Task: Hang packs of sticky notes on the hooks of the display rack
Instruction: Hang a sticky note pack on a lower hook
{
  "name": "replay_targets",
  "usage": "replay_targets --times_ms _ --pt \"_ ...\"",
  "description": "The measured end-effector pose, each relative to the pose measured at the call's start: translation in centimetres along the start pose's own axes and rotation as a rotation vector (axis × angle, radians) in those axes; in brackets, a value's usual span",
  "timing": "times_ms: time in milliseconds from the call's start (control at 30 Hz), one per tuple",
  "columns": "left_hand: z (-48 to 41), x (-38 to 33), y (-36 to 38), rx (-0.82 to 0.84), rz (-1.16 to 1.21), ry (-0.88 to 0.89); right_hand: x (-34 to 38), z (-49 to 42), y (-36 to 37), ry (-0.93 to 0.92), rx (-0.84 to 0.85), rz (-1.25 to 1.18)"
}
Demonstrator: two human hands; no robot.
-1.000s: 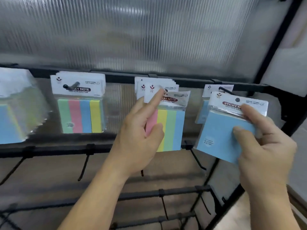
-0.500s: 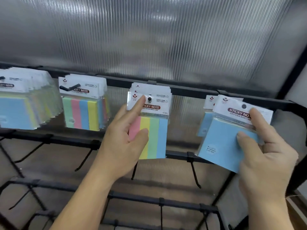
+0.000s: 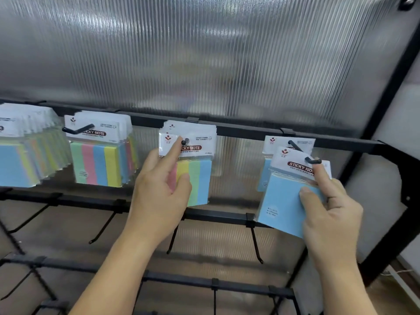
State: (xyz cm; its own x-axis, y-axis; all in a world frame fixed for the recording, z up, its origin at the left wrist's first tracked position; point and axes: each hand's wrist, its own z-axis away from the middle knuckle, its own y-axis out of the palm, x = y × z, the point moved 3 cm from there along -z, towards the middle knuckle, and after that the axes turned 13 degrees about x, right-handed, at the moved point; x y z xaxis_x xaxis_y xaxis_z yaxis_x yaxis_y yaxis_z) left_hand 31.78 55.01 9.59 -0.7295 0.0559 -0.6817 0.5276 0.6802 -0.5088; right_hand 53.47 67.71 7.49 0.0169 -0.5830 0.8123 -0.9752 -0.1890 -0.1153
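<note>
The black display rack [image 3: 238, 130] carries hung packs along its top bar. The left hand [image 3: 159, 201] has its grip on the striped pack [image 3: 200, 180] (index finger up on the header) at the middle hook [image 3: 183, 142]. At its 3 o'clock, the right hand [image 3: 329, 214] pinches the blue pack [image 3: 281, 208], whose header is at the right hook [image 3: 314, 160] tip.

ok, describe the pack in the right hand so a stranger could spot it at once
Follow the rack's top black rail to its rightmost hook. The front pack tilts at that hook's tip, pinched by the right hand. Unlike the striped pack on the next hook left, its pad is plain light blue.
</note>
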Motion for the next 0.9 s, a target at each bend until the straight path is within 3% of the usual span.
replay_targets --times_ms 300,500,600,667,900 --pt "-0.1 0.9 0.5 -0.184 -0.108 0.007 -0.9 -3.9 1.4 0.009 0.079 0.416" --pt "0.3 1.2 0.5 -0.149 -0.126 -0.022 -1.5 -3.4 1.4 -0.032 -0.066 0.510" --pt "2.0 1.9 0.4 -0.133 -0.132 -0.097 -1.0 -0.6 2.2 -0.094 -0.177 0.422" --pt "3.5 2.6 0.2 -0.126 -0.150 -0.135 -0.5 1.7 4.1 -0.193 -0.068 0.338" --pt "9.7 6.5 -3.0 -0.085 -0.333 -0.381 1.4 7.2 13.1 -0.423 0.548 0.160"
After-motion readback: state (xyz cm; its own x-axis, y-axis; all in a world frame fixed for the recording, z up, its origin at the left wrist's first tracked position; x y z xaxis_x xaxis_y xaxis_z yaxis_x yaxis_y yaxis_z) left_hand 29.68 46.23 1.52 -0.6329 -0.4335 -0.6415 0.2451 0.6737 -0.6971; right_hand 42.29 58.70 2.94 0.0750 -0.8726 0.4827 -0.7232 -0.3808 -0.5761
